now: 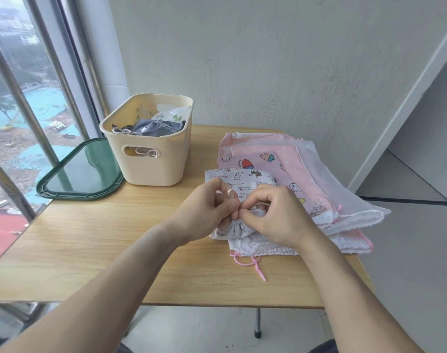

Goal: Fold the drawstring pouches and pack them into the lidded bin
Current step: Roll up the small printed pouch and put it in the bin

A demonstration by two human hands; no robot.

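A white pouch printed with small cats lies on top of a pile of pouches at the table's right. My left hand and my right hand meet over its near, gathered end, and both pinch the bunched fabric there. A pink strawberry-print pouch and a white mesh pouch lie under and behind it. Below my hands a pink drawstring trails from a white pouch's gathered hem. The cream bin stands open at the back left with several folded pouches inside. Its green lid lies flat to its left.
The wooden table ends close to my body and at its right, past the pile. A window with metal bars runs along the left side. A wall stands right behind the bin and the pile.
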